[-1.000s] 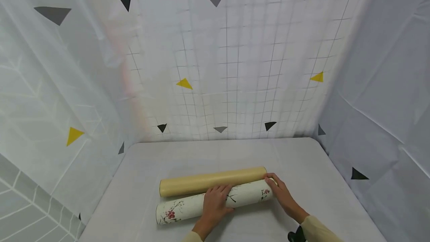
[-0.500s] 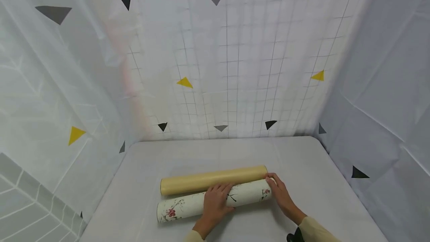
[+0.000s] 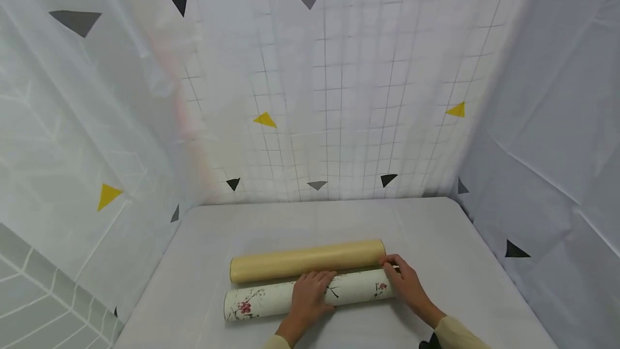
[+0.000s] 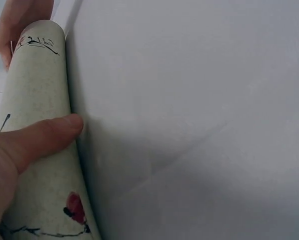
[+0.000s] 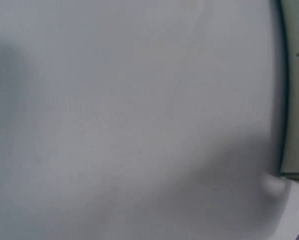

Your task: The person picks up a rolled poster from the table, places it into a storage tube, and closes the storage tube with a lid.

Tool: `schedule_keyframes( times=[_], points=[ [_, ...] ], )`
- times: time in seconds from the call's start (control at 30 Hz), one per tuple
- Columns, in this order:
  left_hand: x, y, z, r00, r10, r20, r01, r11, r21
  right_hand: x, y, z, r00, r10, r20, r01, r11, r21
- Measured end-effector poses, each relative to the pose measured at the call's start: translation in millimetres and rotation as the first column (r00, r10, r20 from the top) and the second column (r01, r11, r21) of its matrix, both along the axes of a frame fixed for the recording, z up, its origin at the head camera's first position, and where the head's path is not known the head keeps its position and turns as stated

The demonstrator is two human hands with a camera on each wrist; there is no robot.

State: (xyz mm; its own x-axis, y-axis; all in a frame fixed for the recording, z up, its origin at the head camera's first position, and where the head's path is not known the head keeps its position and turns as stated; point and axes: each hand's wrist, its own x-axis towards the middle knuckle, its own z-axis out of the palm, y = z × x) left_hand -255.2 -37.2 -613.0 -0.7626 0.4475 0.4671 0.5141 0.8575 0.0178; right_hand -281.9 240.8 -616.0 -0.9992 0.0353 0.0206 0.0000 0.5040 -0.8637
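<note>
A white wallpaper roll [image 3: 360,288] printed with dark branches and red blossoms lies slightly slanted on the table. My left hand [image 3: 308,300] grips its middle from above; the thumb lies on the near side and the fingers reach over the far side. At the roll's right end my right hand [image 3: 408,286] bends its fingers and thumb over the upper edge, close to the yellow roll. The yellow roll [image 3: 307,263] lies just behind, almost parallel. In the right wrist view, the white roll's end [image 5: 297,120] shows at the right edge, with only a sliver of hand below.
White cloth covers the table [image 3: 203,252]. A pale back curtain [image 3: 315,96] with a grid and triangles rises behind it, and a grey-white side curtain [image 3: 542,149] hangs at the right. A small dark object [image 3: 430,342] sits beside the right sleeve.
The white roll's right end has shifted slightly towards me, widening the gap to the yellow roll. My right hand has moved a little nearer with it. The yellow roll stays in place.
</note>
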Motion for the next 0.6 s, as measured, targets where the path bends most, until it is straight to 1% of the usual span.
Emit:
schedule_keyframes(
  times=[0.07,0.13,0.2,0.27,0.33,0.43,0.6],
  points=[
    [0.6,-0.6,-0.3,1.0,0.003,0.012,-0.003,1.0,-0.008,0.5,3,0.8,1.0,-0.01,-0.007,0.01,1.0,-0.004],
    [-0.5,-0.9,-0.7,1.0,-0.008,0.008,0.008,1.0,0.007,-0.9,6,3.9,0.999,-0.022,-0.028,0.022,1.0,0.0],
    [-2.2,-1.2,-2.3,1.0,-0.029,-0.004,0.029,0.999,0.043,-3.5,10,9.1,0.997,-0.037,-0.065,0.039,0.999,0.024],
    [-4.0,-1.7,-3.5,0.999,-0.043,-0.027,0.045,0.996,0.081,-7.0,14,14.9,0.992,-0.048,-0.113,0.057,0.996,0.07],
    [-4.9,-1.9,-3.4,0.998,-0.051,-0.04,0.055,0.992,0.113,-10.0,16,21.1,0.984,-0.042,-0.171,0.063,0.991,0.118],
    [-5.7,-1.8,-2.6,0.998,-0.049,-0.043,0.054,0.99,0.13,-13.4,18,32.3,0.965,0.0,-0.262,0.049,0.983,0.18],
    [-8.3,-3.7,-0.5,0.999,-0.03,-0.024,0.035,0.98,0.198,-20.5,21,51.9,0.921,0.113,-0.372,-0.012,0.965,0.264]
  ],
)
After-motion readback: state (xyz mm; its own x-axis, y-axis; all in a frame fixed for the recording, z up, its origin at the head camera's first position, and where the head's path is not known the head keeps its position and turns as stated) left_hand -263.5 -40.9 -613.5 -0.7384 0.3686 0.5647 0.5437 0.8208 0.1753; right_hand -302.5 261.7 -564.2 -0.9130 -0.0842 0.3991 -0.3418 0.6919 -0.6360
